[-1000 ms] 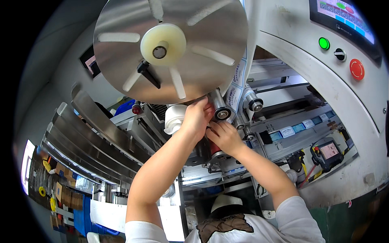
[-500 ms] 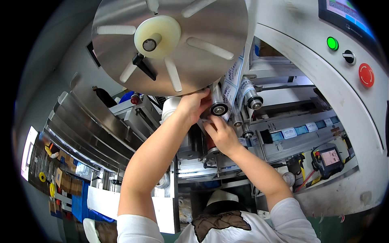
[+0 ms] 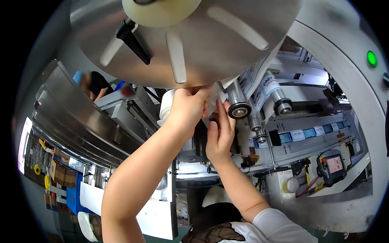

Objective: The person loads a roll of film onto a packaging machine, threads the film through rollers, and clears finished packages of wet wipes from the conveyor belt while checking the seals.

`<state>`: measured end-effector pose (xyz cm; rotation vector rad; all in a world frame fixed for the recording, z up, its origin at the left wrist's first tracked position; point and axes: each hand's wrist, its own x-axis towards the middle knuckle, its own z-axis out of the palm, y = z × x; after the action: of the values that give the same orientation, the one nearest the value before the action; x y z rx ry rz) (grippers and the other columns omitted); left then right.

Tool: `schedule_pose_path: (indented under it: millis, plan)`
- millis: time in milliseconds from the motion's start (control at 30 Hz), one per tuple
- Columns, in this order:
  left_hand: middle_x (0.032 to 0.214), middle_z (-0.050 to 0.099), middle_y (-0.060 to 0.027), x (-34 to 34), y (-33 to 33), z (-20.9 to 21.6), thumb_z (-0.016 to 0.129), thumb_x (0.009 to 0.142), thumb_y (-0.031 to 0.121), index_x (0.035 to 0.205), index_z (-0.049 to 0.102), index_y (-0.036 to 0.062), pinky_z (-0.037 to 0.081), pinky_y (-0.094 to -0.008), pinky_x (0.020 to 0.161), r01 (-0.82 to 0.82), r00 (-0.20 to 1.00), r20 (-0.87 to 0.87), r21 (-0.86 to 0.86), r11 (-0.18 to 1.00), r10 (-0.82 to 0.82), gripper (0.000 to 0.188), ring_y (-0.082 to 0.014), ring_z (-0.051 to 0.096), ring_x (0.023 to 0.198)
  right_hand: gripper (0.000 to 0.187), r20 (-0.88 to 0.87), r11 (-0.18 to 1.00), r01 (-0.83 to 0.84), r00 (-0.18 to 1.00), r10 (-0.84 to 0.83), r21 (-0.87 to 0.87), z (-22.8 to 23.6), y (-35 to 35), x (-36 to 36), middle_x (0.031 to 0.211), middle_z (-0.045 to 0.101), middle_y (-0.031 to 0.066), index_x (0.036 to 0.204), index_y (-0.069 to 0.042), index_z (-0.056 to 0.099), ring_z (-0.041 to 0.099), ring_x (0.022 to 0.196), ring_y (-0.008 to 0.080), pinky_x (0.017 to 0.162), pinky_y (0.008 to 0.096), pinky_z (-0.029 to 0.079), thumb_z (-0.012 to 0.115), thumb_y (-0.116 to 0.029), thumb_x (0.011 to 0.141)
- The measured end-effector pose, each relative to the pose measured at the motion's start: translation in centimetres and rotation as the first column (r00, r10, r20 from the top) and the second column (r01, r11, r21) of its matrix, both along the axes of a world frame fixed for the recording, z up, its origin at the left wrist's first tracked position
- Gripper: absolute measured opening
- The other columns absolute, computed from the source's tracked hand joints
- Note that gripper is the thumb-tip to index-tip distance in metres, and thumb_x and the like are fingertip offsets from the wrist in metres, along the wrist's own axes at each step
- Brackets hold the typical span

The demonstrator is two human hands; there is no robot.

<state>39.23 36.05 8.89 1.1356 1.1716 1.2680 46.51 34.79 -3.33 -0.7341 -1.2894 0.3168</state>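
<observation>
Just under the large metal reel disc (image 3: 162, 65), my left hand (image 3: 187, 108) is closed, fingers curled, on the edge of a white translucent strip (image 3: 214, 97). Its fingertips are partly hidden by the hand itself. My right hand (image 3: 221, 135) is lower and to the right, fingers stretched upward and thumb apart. Its fingertips touch the strip beside a metal roller (image 3: 238, 99) with a black end ring. Left of my left hand sits a white roll (image 3: 166, 106). A printed blue-and-white film web (image 3: 259, 99) runs over rollers to the right of my hands.
A black clamp lever (image 3: 133, 42) juts from the disc. At the right, a conveyor (image 3: 298, 135) carries blue-and-white packs, and a handheld control panel (image 3: 333, 167) hangs nearby. Curved metal plates (image 3: 81, 117) stand at the left; a co-worker (image 3: 97, 85) is beyond them.
The view has shifted closer under the disc. My right hand has turned and its fingers have straightened upward against the white strip. My left hand stays beneath the disc.
</observation>
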Motion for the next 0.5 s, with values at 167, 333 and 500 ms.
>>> schedule_pose_path:
  millis: [167,333,500]
  plan:
    - [0.082,0.050,-0.0045,0.8,-0.2,0.2,0.058,0.090,0.015,0.098,0.052,0.0007,0.032,-0.0224,0.041,0.040,0.999,0.005,0.076,0.996,-0.041,0.018,-0.0080,0.041,0.051,0.057,-0.132,0.996,0.024,0.991,-0.012,0.085,1.2,1.0,-0.6,0.136,0.040,0.0269,0.132,0.009,0.041,0.040,0.126,0.0372,0.105,0.0433,0.027,0.036,-0.035,0.096]
    - [0.081,0.050,-0.0057,-0.1,0.2,-1.0,0.056,0.091,0.016,0.097,0.053,-0.0017,0.031,-0.0232,0.041,0.029,0.999,-0.039,0.106,0.994,-0.025,0.018,-0.0087,0.041,0.047,0.077,-0.218,0.991,-0.132,0.967,0.132,0.016,1.4,0.7,-2.2,0.147,0.021,0.0165,0.136,0.010,0.032,0.030,0.132,0.0259,0.107,0.0388,0.027,0.021,-0.055,0.096]
    - [0.083,0.049,-0.0058,-0.1,0.2,-1.0,0.059,0.089,0.021,0.098,0.054,-0.0016,0.030,-0.0228,0.043,0.033,0.999,0.029,0.120,0.992,-0.037,0.024,-0.0081,0.040,0.047,0.087,-0.254,0.983,-0.175,0.955,0.154,-0.063,1.5,0.4,-3.0,0.147,0.019,0.0141,0.141,0.007,0.022,0.029,0.132,0.0249,0.108,0.0380,0.025,0.023,-0.064,0.092]
